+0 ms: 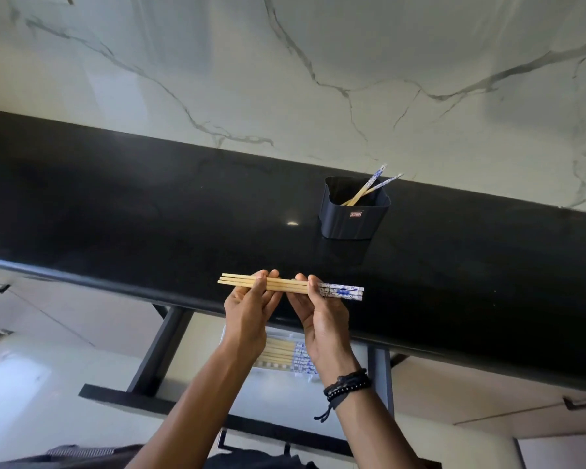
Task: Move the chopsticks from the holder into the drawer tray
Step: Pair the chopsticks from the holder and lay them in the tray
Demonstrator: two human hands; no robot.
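Centre of frame: bundle of bamboo chopsticks, lying level, bare wooden tips toward the left, blue-and-white patterned ends toward the right. Gripped by both hands, reaching up from below. Left hand curled round the plain wooden stretch, fingertips showing over the top of the bundle. Right hand clamped on the bundle just where the pattern begins, patterned ends jutting out past it to the right. Hands just beside each other, not touching, a short run of bare wood between them. Bundle in front of the near edge of the black countertop; contact with the surface impossible to tell. Right of centre, farther back on the countertop: dark square holder, upright, small red label on its front wall, near the marble wall. Inside it, two more chopsticks leaning toward the upper right, patterned ends sticking up over the rim. Lower centre, beneath the counter edge: open drawer with black frame; inside it a pale tray, partly hidden behind the wrists, holding a row of stored chopsticks laid side by side, patterned ends to the right. Dark beaded bracelets on the right wrist.
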